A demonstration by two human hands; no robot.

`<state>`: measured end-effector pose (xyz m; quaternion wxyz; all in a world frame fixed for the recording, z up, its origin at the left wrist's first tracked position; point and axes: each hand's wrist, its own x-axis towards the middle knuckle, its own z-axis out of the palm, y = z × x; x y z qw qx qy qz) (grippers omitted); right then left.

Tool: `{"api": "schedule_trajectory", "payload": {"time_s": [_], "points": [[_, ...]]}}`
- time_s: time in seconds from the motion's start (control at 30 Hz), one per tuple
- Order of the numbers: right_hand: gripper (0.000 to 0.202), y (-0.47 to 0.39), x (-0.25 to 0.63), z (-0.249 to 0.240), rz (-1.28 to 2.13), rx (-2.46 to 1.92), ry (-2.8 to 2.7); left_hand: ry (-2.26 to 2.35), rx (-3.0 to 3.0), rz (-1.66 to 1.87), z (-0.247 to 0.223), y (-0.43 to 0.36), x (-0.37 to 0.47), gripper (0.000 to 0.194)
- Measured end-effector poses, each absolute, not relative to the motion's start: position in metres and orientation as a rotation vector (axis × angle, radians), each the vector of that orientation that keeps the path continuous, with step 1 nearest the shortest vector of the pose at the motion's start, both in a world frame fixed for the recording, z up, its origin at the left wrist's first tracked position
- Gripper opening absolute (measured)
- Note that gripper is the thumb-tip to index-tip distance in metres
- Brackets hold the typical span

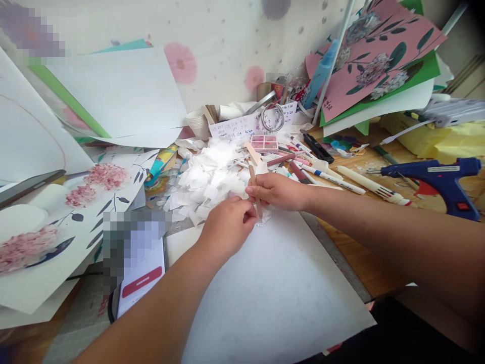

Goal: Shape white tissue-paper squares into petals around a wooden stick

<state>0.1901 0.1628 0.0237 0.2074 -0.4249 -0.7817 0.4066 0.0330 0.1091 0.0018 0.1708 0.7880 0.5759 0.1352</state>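
My right hand (276, 192) is closed round a flat wooden stick (253, 177), whose lower end points down at the top edge of a white sheet (273, 283). Close beside it, my left hand (229, 225) has its fingers pinched together near the stick's lower end. Small crumpled white paper (262, 221) lies under the fingertips; whether the left fingers grip it is hidden. Just behind both hands rises a heap of white tissue pieces (212, 174).
A blue glue gun (435, 177) lies at the right, near markers (341, 179). To the left are a phone (142, 273), scissors (34, 187) and flower pictures (108, 177). Paper cups (197, 125) and a pink palette (264, 143) stand behind the tissue.
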Motion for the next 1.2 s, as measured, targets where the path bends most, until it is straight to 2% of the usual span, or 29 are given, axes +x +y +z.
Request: {"api": "schedule_trajectory", "payload": {"time_s": [0.2, 0.37, 0.6, 0.97, 1.07, 1.17, 1.2], "points": [[0.031, 0.165, 0.196, 0.015, 1.345, -1.053, -1.961, 1.646, 2.202, 0.443, 0.004, 0.109, 0.030, 0.011], [0.029, 0.170, 0.211, 0.007, 1.394, -0.978, -1.708, 1.705, 2.129, 0.557, 0.009, 0.109, 0.027, 0.013], [0.033, 0.160, 0.220, 0.002, 1.464, -0.950, -1.754, 1.733, 2.040, 0.518, 0.015, 0.106, 0.027, 0.014], [0.033, 0.192, 0.230, 0.010, 0.855, -1.156, -1.766, 1.723, 1.994, 0.485, 0.015, 0.105, 0.026, 0.020], [0.028, 0.197, 0.232, 0.015, 0.713, -1.204, -2.003, 1.737, 1.998, 0.564, 0.017, 0.106, 0.024, 0.022], [0.009, 0.198, 0.228, 0.013, 0.643, -1.208, -2.267, 1.748, 1.989, 0.638, 0.018, 0.107, 0.023, 0.019], [0.011, 0.198, 0.226, 0.011, 0.623, -1.209, -2.331, 1.746, 1.986, 0.654, 0.017, 0.107, 0.023, 0.018]]}}
